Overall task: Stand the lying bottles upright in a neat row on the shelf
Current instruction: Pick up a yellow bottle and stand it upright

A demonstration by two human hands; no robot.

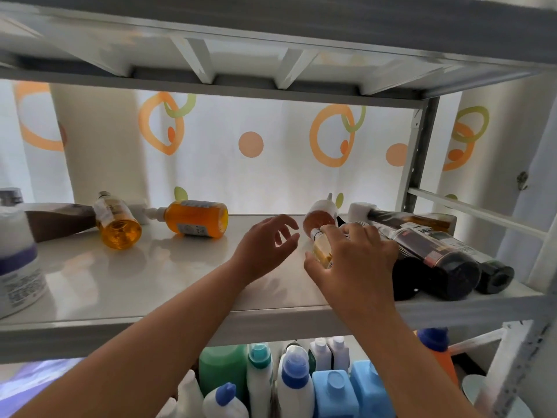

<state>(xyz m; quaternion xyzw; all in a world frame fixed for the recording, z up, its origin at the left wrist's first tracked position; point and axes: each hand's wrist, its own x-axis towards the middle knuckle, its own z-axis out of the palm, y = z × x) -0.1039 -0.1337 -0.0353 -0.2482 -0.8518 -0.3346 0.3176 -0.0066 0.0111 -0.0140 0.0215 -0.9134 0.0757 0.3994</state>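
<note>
The shelf (150, 285) is a glossy white board in a grey metal frame. Bottles lie on it in two groups.

Left group:
- A clear amber bottle (119, 224) lies with its base toward the camera.
- An orange pump bottle (196, 218) lies on its side near it, pump head pointing left.
- A brown bottle (60, 221) lies with its right end against the amber bottle.
- A white bottle (18, 260) with a purple band stands upright at the left edge.

Right group:
- An orange-brown bottle (320, 217) with a white nozzle.
- A white-capped dark bottle (404, 218) lies across the back.
- A large black bottle (437, 260) and a dark green bottle (495, 276) lie side by side, bases toward the camera.

The right hand (358, 263) grips a small yellow bottle (322, 251) with a dark neck band. The fingers curl over it and the thumb is on its lower side. This bottle is tilted, just in front of the orange-brown bottle; contact with the shelf cannot be determined.

The left hand (266, 245) hovers over mid-shelf, fingers spread and loosely bent, holding nothing.
</note>
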